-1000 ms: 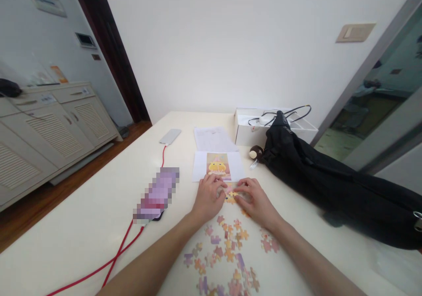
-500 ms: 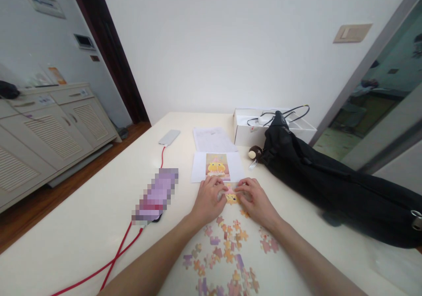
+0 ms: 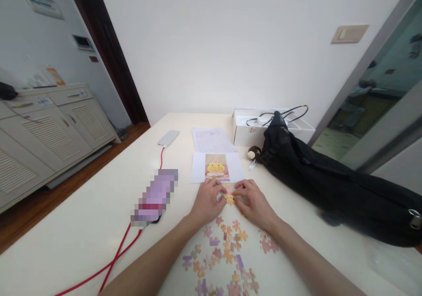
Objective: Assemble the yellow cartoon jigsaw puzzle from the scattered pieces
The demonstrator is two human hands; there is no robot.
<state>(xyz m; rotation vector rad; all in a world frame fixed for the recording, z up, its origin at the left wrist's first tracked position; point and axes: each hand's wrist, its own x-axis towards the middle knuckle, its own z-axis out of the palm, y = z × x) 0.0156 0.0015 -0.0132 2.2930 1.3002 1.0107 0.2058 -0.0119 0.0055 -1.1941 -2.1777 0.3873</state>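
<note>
Between my two hands lies a small joined section of jigsaw puzzle (image 3: 229, 197), yellow with a pink tip. My left hand (image 3: 207, 203) is closed at its left edge, thumb and fingers curled in on the puzzle pieces. From the other side my right hand (image 3: 256, 204) pinches the section's right edge, its fingers hiding part of it. Just beyond the fingertips is a sheet with a printed picture (image 3: 216, 167) of yellow figures and a cake. Loose jigsaw pieces (image 3: 228, 255) in orange, pink and purple are scattered between my forearms.
A phone (image 3: 154, 197) with a red cable (image 3: 115, 258) lies on the left, near a pale power bank (image 3: 169, 138). Papers (image 3: 213, 139) and a white box (image 3: 244, 129) holding cables stand at the back. A long black bag (image 3: 316, 177) covers the table's right side.
My right hand has shifted slightly left, closer to my left hand, narrowing the gap over the puzzle section. My left hand stays nearly in place.
</note>
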